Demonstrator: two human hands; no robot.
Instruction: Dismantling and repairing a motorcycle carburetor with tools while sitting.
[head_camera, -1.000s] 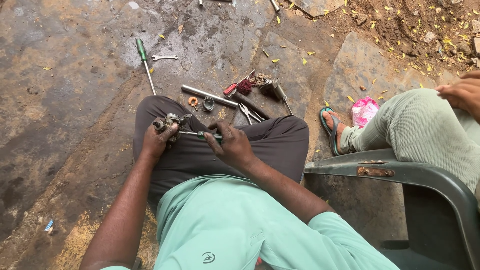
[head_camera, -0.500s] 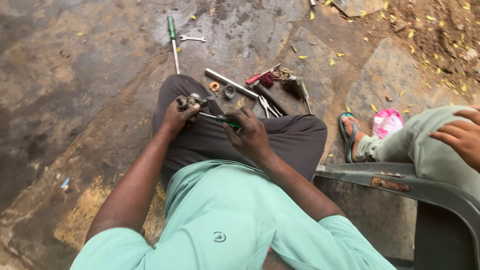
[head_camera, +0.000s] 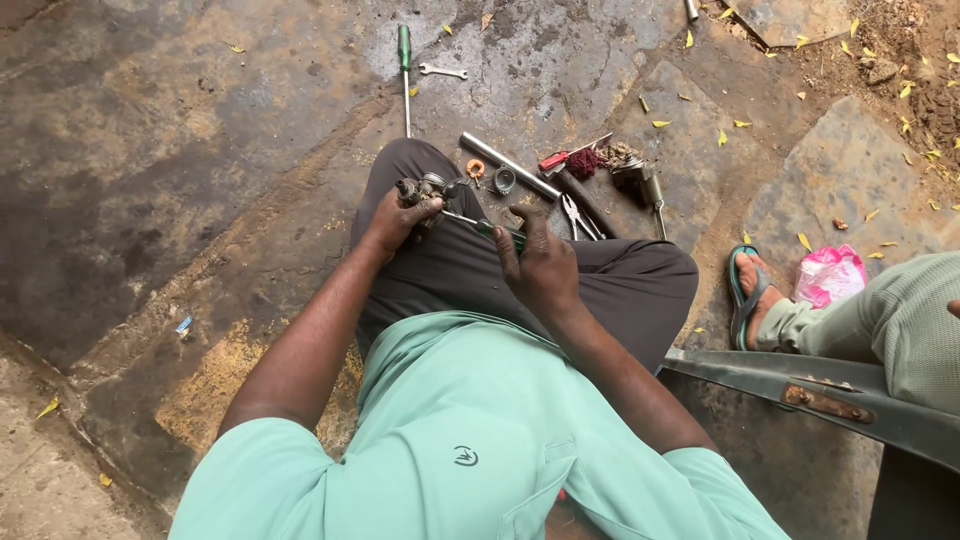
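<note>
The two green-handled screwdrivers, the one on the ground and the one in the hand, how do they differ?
The long screwdriver lies untouched on the stone floor; the small screwdriver is gripped in the right hand, its tip at the metal part held by the left hand. Both have green handles.

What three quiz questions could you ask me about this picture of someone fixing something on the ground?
1. True or false: the left hand holds a small metal part.
2. Which tool does the right hand hold? A) hammer B) green-handled screwdriver C) saw
3. Fill in: beside the other person's sandalled foot lies a ____ plastic bag.

Key: 1 true; 2 B; 3 pink.
</note>
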